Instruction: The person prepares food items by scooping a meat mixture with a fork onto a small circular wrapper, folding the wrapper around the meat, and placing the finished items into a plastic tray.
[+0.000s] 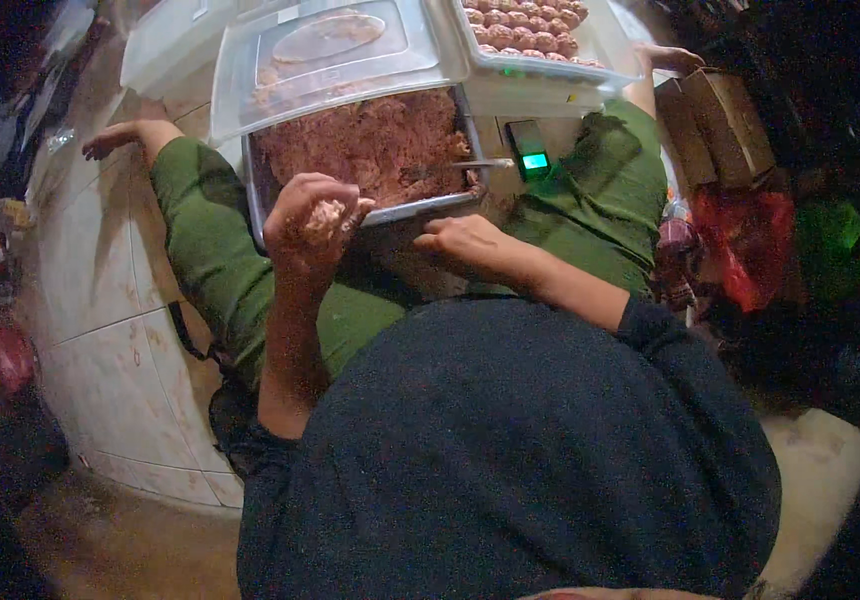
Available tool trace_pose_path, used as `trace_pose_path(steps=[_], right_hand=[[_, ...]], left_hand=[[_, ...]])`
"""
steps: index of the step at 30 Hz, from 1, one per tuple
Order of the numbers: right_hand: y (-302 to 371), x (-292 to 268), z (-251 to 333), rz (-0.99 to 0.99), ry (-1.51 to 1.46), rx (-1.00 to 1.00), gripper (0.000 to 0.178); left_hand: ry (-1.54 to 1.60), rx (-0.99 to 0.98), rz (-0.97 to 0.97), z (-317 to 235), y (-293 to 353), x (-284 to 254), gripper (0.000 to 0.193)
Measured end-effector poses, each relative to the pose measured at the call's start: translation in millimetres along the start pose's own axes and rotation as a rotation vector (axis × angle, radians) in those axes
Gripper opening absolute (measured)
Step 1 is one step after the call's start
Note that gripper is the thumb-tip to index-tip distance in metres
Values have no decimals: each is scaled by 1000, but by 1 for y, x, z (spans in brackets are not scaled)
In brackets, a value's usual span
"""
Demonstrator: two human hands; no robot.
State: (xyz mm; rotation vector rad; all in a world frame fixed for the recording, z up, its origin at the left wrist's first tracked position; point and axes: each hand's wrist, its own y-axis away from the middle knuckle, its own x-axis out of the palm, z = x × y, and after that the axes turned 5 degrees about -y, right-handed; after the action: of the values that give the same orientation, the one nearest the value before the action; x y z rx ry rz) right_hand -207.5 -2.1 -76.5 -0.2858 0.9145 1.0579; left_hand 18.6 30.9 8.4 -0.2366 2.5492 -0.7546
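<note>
Head view: left grip (312,222) curls round a lump (327,217), likely shaping; next calls for even pressure; right grip (465,243) unclear

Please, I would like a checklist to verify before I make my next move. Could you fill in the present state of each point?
1. Mixture uncovered at the near side of the tray: ok.
2. Left hand clean: not ok; some mixture is on it.
3. Right hand empty: cannot tell; its fingers are curled and the palm is hidden.
4. Utensil wholly inside the tray: not ok; its end sticks out past the right rim.
5. Small device lit: ok; its screen glows green.
6. Round balls inside their translucent container: ok, as far as visible.
</note>
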Motion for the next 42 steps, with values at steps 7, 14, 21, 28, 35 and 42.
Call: trace_pose_path(steps=[7,14,21,28,35,42], right_hand=[[-29,127,-131,-242,-821,182,35],[-46,163,-153,-313,-1114,144,38],[-23,13,-19,286,-329,145,33],[-6,-40,9,-479,-145,-262,35],[19,-96,-13,-968,-276,-282,13],[76,-119,-54,-1186,-193,-87,12]], left_hand=[[350,-327,-43,3,5,4,69],[556,-438,-82,13,10,-7,84],[83,-274,-39,-5,-9,2,95],[233,-398,-29,-3,-12,25,106],[217,-452,-11,2,-11,27,94],[90,-531,184,5,-10,43,68]])
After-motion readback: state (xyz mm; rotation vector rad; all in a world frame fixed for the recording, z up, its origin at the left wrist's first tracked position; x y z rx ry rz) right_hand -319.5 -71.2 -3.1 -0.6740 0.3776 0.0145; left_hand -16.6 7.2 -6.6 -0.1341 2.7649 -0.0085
